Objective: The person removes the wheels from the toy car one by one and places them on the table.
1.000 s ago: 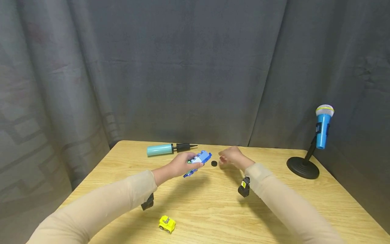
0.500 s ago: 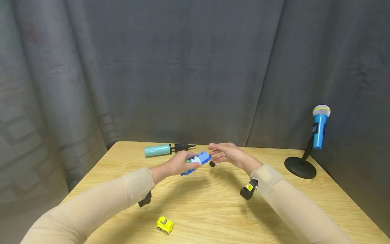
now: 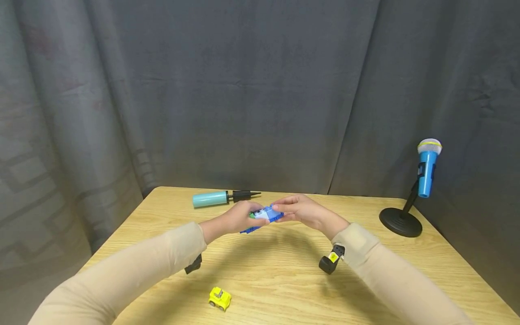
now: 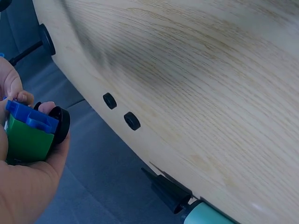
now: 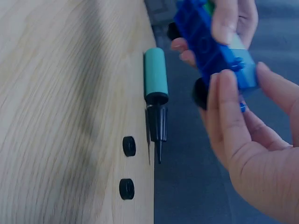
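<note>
My left hand [image 3: 239,216] grips a building-block toy car [image 3: 271,213] in blue, light blue and green, held above the table. The right hand [image 3: 306,210] pinches the car's right end, thumb on the light blue block and fingers against the blue base, as the right wrist view shows. Hollow squares on the underside of the blue base [image 5: 201,44] are visible there. One black wheel [image 4: 60,125] sits at the side of the car near my left fingers; another black wheel [image 5: 201,93] is partly hidden by my right fingers. Two loose black wheels, one nearer [image 5: 126,189] and one farther [image 5: 129,146], stand on the table.
A teal hand pump [image 3: 211,199] with a black nozzle lies near the table's far edge. At the front is a small yellow toy car [image 3: 220,299]. A blue toy microphone [image 3: 426,174] on a black stand [image 3: 400,222] stands at right. Grey curtains [image 3: 243,90] hang behind.
My right hand has risen from the tabletop beside a loose wheel, spread its fingers, then moved left onto the car's end. The left hand keeps its grip, nearly still.
</note>
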Demonstrator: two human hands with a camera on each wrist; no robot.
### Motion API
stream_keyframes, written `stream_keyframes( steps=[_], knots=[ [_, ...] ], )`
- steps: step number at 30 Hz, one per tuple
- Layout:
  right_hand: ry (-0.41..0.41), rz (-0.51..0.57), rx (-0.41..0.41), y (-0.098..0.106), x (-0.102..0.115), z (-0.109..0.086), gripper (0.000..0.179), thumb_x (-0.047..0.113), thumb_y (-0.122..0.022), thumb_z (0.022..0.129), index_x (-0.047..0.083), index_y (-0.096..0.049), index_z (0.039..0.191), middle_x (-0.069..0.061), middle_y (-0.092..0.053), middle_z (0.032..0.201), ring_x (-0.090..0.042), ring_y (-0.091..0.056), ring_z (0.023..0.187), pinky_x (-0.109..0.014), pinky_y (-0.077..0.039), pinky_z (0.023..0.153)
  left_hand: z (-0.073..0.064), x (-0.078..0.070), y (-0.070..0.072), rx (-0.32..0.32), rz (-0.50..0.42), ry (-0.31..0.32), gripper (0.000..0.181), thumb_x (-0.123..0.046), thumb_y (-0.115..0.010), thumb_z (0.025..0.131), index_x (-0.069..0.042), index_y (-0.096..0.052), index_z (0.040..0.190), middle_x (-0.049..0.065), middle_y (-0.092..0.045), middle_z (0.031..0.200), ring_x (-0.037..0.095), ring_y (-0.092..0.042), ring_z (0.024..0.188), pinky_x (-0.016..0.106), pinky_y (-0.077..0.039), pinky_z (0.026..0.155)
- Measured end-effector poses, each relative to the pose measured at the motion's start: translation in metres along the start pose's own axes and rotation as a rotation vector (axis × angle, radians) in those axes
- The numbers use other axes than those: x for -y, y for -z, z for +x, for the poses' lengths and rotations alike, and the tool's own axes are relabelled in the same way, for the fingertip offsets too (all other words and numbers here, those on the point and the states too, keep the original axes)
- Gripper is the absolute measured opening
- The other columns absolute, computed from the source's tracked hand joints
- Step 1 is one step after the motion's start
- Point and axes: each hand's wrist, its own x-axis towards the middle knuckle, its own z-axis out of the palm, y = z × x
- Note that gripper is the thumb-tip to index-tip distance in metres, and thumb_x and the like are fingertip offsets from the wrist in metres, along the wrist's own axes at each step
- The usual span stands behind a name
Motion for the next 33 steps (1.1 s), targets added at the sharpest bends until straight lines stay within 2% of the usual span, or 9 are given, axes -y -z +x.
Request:
stream_keyframes(
  steps=[7, 11, 13, 16, 20, 22, 26, 30, 33],
  knots=[
    [-0.030, -0.014, -0.056, -0.001, 0.001, -0.002, 0.039, 0.013, -0.063, 0.095, -0.011, -0.056, 0.125, -0.009, -0.070, 0.104, -0.016, -0.070, 0.093, -0.042, -0.050, 0.098, 0.001, -0.002, -0.001, 0.010, -0.002, 0.010, 0.039, -0.032, -0.070, 0.090, -0.002, -0.067, 0.115, 0.003, -0.069, 0.094, 0.011, -0.059, 0.077, 0.027, -0.052, 0.073],
    [-0.023, 0.005, -0.076, 0.000, 0.001, -0.005, 0.042, 0.015, -0.064, 0.094, -0.010, -0.055, 0.127, -0.009, -0.069, 0.106, -0.016, -0.069, 0.094, -0.048, -0.043, 0.105, 0.003, -0.001, -0.002, -0.019, -0.049, 0.047, 0.045, -0.034, -0.073, 0.087, -0.002, -0.065, 0.119, 0.004, -0.069, 0.098, 0.012, -0.059, 0.080, 0.028, -0.053, 0.074],
    [-0.017, 0.016, -0.089, 0.001, 0.001, -0.006, 0.045, 0.017, -0.064, 0.094, -0.009, -0.053, 0.130, -0.011, -0.067, 0.111, -0.016, -0.068, 0.096, -0.049, -0.040, 0.108, 0.003, 0.000, -0.001, -0.052, -0.089, 0.087, 0.048, -0.035, -0.074, 0.086, -0.004, -0.064, 0.121, 0.005, -0.068, 0.104, 0.012, -0.060, 0.083, 0.029, -0.053, 0.076],
    [-0.009, 0.039, -0.118, 0.002, 0.001, -0.009, 0.049, 0.018, -0.064, 0.094, -0.008, -0.050, 0.133, -0.015, -0.062, 0.120, -0.016, -0.065, 0.101, -0.049, -0.037, 0.110, 0.004, 0.001, 0.001, -0.111, -0.174, 0.140, 0.048, -0.034, -0.076, 0.084, -0.008, -0.064, 0.123, 0.006, -0.066, 0.116, 0.016, -0.061, 0.091, 0.032, -0.054, 0.080],
    [-0.006, 0.071, -0.185, 0.005, 0.003, -0.013, 0.050, 0.019, -0.064, 0.094, -0.008, -0.049, 0.134, -0.019, -0.058, 0.126, -0.017, -0.065, 0.102, -0.044, -0.039, 0.109, 0.003, 0.000, 0.004, -0.185, -0.325, 0.222, 0.050, -0.033, -0.075, 0.085, -0.011, -0.061, 0.128, 0.007, -0.062, 0.128, 0.023, -0.061, 0.110, 0.039, -0.053, 0.090],
    [0.002, 0.096, -0.230, 0.006, 0.004, -0.014, 0.050, 0.018, -0.065, 0.094, -0.008, -0.049, 0.133, -0.019, -0.057, 0.127, -0.016, -0.065, 0.100, -0.042, -0.042, 0.107, 0.002, -0.001, 0.004, -0.221, -0.400, 0.270, 0.054, -0.034, -0.074, 0.086, -0.009, -0.058, 0.132, 0.009, -0.061, 0.129, 0.026, -0.060, 0.116, 0.043, -0.051, 0.095],
    [0.039, 0.154, -0.312, 0.005, 0.005, -0.016, 0.051, 0.015, -0.064, 0.094, -0.010, -0.045, 0.134, -0.020, -0.053, 0.129, -0.013, -0.065, 0.098, -0.038, -0.046, 0.104, -0.002, -0.002, -0.002, -0.290, -0.555, 0.348, 0.060, -0.034, -0.069, 0.090, 0.000, -0.051, 0.136, 0.015, -0.062, 0.129, 0.029, -0.061, 0.115, 0.043, -0.050, 0.097],
    [0.081, 0.161, -0.364, 0.001, 0.006, -0.017, 0.055, 0.016, -0.064, 0.094, -0.009, -0.041, 0.137, -0.022, -0.049, 0.132, -0.016, -0.062, 0.105, -0.036, -0.047, 0.102, -0.003, -0.009, -0.010, -0.294, -0.729, 0.371, 0.056, -0.029, -0.066, 0.093, 0.008, -0.050, 0.133, 0.020, -0.065, 0.122, 0.032, -0.065, 0.110, 0.036, -0.054, 0.091],
    [0.098, 0.162, -0.396, -0.005, 0.005, -0.016, 0.054, 0.016, -0.064, 0.095, -0.009, -0.041, 0.137, -0.021, -0.049, 0.129, -0.018, -0.061, 0.106, -0.033, -0.049, 0.099, -0.001, -0.019, -0.014, -0.278, -0.813, 0.363, 0.050, -0.026, -0.065, 0.094, 0.009, -0.053, 0.128, 0.022, -0.066, 0.119, 0.032, -0.066, 0.107, 0.035, -0.055, 0.089]
  ],
)
